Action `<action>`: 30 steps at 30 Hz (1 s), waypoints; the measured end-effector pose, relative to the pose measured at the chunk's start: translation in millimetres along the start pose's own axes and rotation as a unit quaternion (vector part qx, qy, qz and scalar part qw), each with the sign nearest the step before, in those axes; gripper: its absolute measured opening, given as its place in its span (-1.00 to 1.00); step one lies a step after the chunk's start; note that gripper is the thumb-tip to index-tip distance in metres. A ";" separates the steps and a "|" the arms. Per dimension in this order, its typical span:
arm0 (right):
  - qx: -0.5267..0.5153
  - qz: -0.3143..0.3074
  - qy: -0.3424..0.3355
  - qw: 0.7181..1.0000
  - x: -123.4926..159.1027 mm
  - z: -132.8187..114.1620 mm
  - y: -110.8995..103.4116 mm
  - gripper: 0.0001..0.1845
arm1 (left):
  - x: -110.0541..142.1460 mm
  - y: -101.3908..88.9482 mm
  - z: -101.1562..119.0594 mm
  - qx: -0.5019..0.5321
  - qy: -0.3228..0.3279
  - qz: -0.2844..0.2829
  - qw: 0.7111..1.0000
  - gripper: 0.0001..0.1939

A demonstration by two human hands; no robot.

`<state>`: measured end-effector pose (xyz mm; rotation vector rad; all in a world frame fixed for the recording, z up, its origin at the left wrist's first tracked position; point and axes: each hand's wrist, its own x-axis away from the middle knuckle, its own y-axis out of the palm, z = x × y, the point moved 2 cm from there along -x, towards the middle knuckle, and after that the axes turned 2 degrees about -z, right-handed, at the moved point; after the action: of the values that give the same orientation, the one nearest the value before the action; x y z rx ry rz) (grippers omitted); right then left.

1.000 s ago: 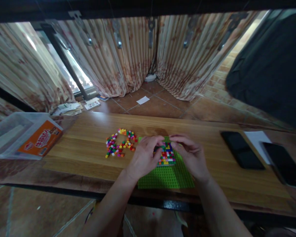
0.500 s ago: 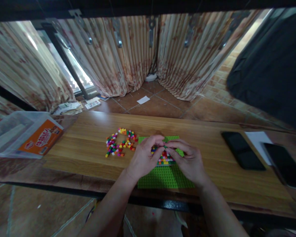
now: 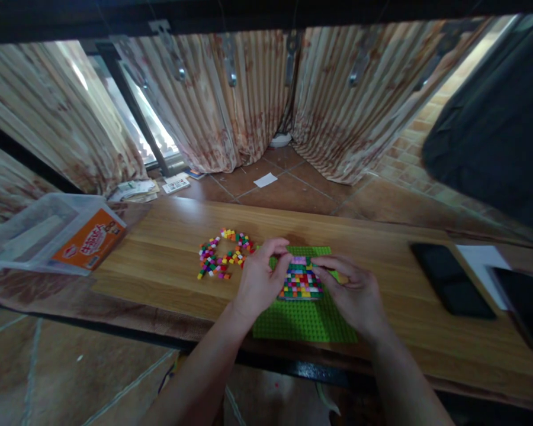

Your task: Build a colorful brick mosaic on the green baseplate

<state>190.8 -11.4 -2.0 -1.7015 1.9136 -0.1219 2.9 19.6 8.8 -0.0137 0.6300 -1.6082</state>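
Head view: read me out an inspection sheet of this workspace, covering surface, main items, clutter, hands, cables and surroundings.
Surface: wooden board, shiny toward its far left.
Main items: green baseplate carrying a multicoloured brick panel; loose bricks spread to its left.
Clutter: dark phone, second phone and white paper on the right; clear plastic bin with an orange label on the left.
Hands: left hand by the panel's left side, right hand at its far right corner; whether either grips a brick cannot be told.
Cables: none identifiable.
Surroundings: patterned curtains; tiled floor with a white slip lying on it.
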 end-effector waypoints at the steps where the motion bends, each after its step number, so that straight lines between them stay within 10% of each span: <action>1: -0.002 0.001 0.009 1.000 -0.4 1.0 0.3 -0.86 | -0.7 -1.2 -2.6 0.001 -0.013 0.008 1.000 -0.83; 17: 0.027 0.017 0.007 0.999 -2.8 -2.6 6.7 -0.88 | -1.1 -0.7 -5.4 0.009 -0.027 0.013 1.000 -0.83; 30: -0.210 0.041 0.192 0.958 -4.5 12.8 24.0 -0.73 | -1.2 1.5 -12.8 0.009 -0.047 0.011 0.999 -0.79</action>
<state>175.6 1.1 -21.3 -1.9763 2.4309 -0.0122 -0.2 25.6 -2.2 -0.0699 0.5410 -1.5830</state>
